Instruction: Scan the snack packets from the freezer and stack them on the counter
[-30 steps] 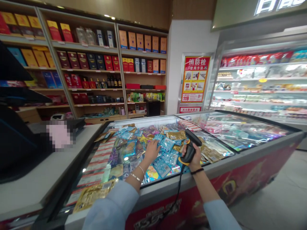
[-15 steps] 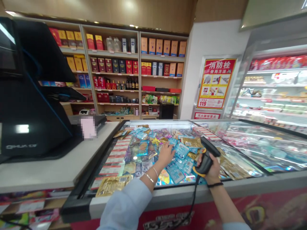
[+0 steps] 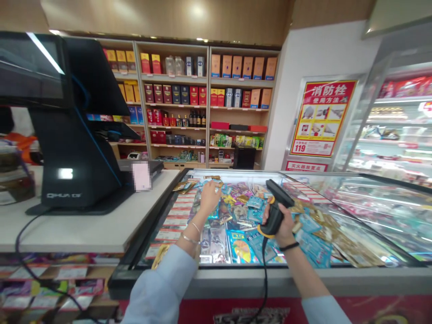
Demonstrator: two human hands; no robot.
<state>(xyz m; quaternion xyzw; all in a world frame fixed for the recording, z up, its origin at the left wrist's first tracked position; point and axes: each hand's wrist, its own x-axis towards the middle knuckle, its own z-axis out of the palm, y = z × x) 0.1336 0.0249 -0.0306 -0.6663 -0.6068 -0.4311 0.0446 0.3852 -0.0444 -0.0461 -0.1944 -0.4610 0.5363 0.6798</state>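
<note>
The handheld barcode scanner (image 3: 276, 210) is held upright above the glass-topped chest freezer (image 3: 229, 276), its black-and-orange handle enclosed by the curled fingers of the right hand (image 3: 286, 221); its cable (image 3: 265, 274) hangs over the near rim. The left hand (image 3: 209, 198) reaches over the far-left part of the heap, fingers bent downward; whether they grip a packet cannot be told, since the back of the hand hides the fingertips. Blue snack packets (image 3: 313, 247) lie to the right of the scanner, partly over gold foil packets (image 3: 359, 247). The scanner and right hand block part of the heap; the left forearm partly covers a gold packet (image 3: 160, 255) at the near-left edge. Left of the freezer, a point-of-sale terminal (image 3: 76, 175) stands on a pale counter (image 3: 153, 211); behind are shelves of boxed goods (image 3: 184, 94) and a red-and-yellow fire-hydrant poster (image 3: 324, 118). Compared with half a second earlier, the left hand has shifted from the central blue packets to the far left, several blue packets now lie right of the scanner, and more of the terminal is visible.
</note>
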